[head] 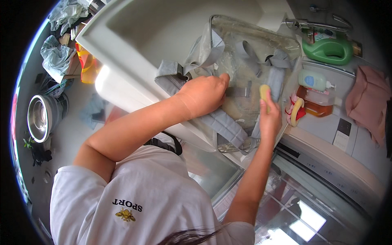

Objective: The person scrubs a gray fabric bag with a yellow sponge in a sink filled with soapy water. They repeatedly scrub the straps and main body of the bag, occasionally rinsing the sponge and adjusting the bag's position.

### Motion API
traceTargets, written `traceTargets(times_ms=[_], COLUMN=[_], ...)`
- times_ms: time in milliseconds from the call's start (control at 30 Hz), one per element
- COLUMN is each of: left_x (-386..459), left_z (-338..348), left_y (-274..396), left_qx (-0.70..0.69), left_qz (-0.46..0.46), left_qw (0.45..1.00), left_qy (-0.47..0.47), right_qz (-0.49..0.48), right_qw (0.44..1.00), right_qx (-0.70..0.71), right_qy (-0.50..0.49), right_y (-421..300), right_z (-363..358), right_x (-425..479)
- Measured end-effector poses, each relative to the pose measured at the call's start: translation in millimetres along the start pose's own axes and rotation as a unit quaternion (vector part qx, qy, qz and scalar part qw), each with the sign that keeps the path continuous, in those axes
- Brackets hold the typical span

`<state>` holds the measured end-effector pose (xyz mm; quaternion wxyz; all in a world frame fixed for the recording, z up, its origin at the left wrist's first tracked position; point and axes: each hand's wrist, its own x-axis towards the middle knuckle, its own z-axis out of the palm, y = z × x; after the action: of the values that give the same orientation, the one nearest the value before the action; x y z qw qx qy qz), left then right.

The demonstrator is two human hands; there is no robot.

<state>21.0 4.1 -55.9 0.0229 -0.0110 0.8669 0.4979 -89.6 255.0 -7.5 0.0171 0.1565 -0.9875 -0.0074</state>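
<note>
A clear plastic backpack [232, 64] with grey fabric straps lies across the side of a white laundry sink [131, 55]. It looks wet. My left hand [206, 93] is curled into a fist over the bag, and a narrow grey strap [240, 92] shows beside its fingers; the fingertips are hidden. In my right hand [271, 118] is a pale yellow oblong scrubber [265, 92], possibly a brush or a soap bar, held upright above the bag with the thumb along it. Padded shoulder straps [225, 124] run beneath and between my hands.
Right of the sink stand a green jug [329, 50], a pump bottle [312, 80], a bottle of amber liquid [318, 105] and a pink cloth [366, 104]. A chrome faucet [318, 24] reaches over the far right corner. A washing machine [318, 168] adjoins at lower right.
</note>
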Motion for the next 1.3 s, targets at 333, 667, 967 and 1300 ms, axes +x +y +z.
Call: traceTargets(times_ms=[333,667,967,1300], left_x=[-1.5,-4.0,-35.5,45.5], left_z=[6.7,8.3,17.0,-14.7], left_y=[-4.9,3.5,25.9,31.2], left_qx=[-0.026,-0.13,-0.293,-0.914], left_qz=[0.023,0.333,0.244,-0.118], left_qw=[0.999,0.905,0.895,0.387], left_qy=[0.025,0.229,0.229,-0.034], right_qz=[0.051,-0.189,-0.018,-0.247], right_qw=[0.998,0.854,0.694,0.708], right_qx=[0.031,0.482,0.712,0.639], right_qy=[-0.03,-0.053,0.104,0.169], right_y=[-6.9,-78.9,-92.3,-156.3], right_z=[-2.9,-7.9,-29.4,-15.8], right_x=[2.3,-23.5,-8.2,-61.1])
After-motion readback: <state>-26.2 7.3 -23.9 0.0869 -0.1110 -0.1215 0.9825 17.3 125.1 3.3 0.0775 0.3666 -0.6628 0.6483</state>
